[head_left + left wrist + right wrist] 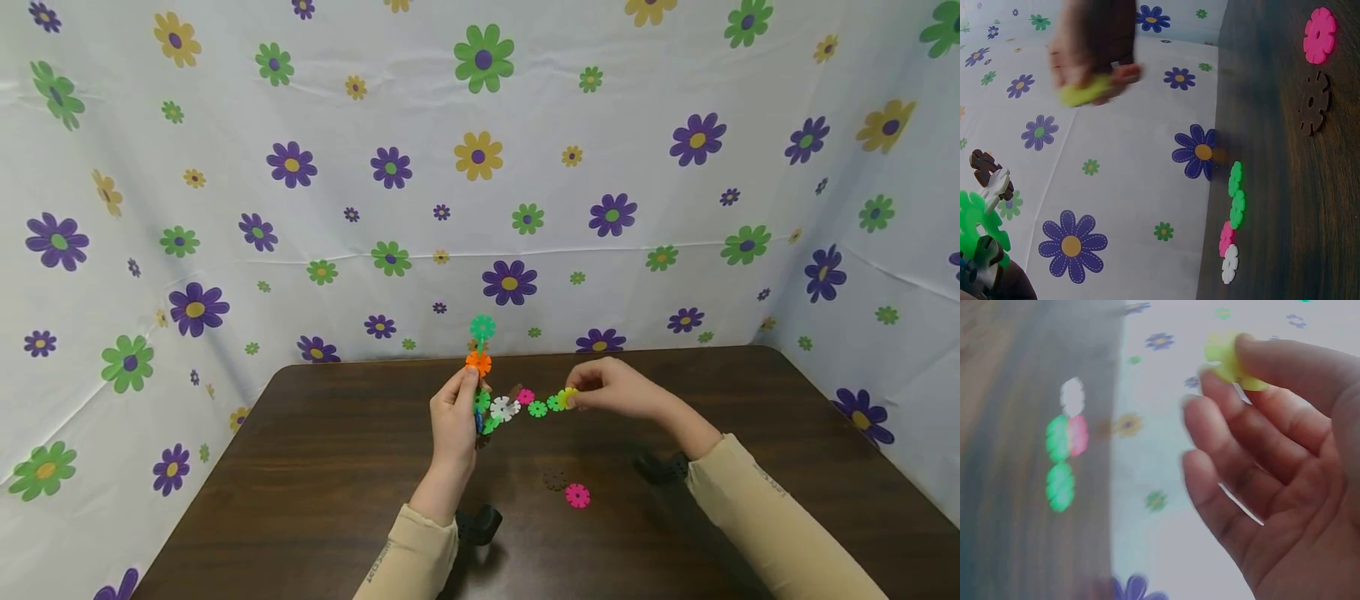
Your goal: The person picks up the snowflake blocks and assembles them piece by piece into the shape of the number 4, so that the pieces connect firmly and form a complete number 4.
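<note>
My left hand (pixel 453 412) grips an upright chain of slotted, flower-shaped plastic discs. At its top is a teal-green disc (pixel 483 327), with an orange disc (pixel 478 362) just above the thumb. Lower down, a green disc (pixel 969 219), a white disc (pixel 999 187) and a brown disc (pixel 984 164) join on in the left wrist view. To the right, my right hand (pixel 615 387) pinches a yellow disc (pixel 1222 356) between thumb and index finger, the other fingers loosely bent. The yellow disc is apart from the chain. My left fingers hide part of the chain.
Loose discs lie on the dark wooden table (pixel 315 467): two green (pixel 1238 209), one pink (pixel 1227 239) and one white (pixel 1230 264) towards the back. Nearer me are another pink disc (pixel 577 496) and a brown disc (pixel 554 477). A flower-patterned cloth (pixel 420 108) hangs behind.
</note>
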`<state>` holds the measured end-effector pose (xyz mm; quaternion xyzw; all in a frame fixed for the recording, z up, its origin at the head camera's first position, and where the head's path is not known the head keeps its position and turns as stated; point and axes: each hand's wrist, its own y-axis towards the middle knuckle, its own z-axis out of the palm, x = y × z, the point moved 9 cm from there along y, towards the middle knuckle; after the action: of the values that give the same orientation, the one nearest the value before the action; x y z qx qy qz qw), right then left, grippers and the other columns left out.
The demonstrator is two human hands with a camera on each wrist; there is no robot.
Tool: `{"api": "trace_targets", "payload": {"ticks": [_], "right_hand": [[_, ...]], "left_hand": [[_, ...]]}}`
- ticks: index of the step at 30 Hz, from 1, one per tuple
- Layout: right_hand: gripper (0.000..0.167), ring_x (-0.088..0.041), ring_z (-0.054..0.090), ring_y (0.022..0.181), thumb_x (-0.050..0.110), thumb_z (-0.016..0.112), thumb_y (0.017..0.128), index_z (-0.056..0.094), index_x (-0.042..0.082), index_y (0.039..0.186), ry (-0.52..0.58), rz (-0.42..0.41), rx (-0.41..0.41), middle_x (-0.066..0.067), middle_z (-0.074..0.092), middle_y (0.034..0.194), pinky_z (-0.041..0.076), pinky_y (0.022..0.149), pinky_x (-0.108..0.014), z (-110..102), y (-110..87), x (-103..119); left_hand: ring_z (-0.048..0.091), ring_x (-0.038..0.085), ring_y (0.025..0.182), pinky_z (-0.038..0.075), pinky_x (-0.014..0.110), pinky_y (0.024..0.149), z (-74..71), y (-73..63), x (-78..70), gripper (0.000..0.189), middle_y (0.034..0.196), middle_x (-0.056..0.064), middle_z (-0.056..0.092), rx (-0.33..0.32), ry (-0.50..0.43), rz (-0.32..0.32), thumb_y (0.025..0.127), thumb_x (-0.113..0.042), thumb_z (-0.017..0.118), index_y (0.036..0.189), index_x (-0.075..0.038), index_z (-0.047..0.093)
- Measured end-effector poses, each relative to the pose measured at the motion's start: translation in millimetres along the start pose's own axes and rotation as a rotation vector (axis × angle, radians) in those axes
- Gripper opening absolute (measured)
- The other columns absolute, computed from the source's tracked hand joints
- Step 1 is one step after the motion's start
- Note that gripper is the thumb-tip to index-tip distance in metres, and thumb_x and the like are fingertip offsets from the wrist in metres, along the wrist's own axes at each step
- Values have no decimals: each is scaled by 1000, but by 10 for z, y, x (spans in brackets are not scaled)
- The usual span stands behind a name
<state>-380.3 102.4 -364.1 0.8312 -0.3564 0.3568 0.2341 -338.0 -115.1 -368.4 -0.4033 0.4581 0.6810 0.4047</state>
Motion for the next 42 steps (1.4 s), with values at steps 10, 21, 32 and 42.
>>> {"api": "trace_targets", "payload": {"ticks": [10,21,32,42], "right_hand": [[23,-23,54,76,15,67,92,65,-5,103,284,83,-369,-7,63,88,52,65,-32,-114,117,141],[25,-16,49,58,15,61,96,62,-9,98,497,133,-435,-5,57,70,46,55,-28,127,157,99],[24,-22,51,63,14,65,93,63,-8,101,482,156,-396,-10,64,83,50,60,-30,238,209,105],[22,-16,49,60,14,65,93,62,-7,97,478,142,-375,-6,58,75,46,56,-27,299,222,184]], "left_hand": [[47,14,66,39,23,57,-2,-10,2,35,80,12,61,11,10,0,100,-27,56,80,0,65],[46,13,64,38,22,55,24,-11,33,38,83,19,60,16,17,11,100,-26,56,81,6,63],[48,12,63,39,21,54,-12,7,19,40,81,22,60,-1,10,8,100,-27,55,81,7,63],[48,12,62,40,21,54,9,19,34,37,76,13,60,11,13,16,100,-26,55,82,5,64]]}}
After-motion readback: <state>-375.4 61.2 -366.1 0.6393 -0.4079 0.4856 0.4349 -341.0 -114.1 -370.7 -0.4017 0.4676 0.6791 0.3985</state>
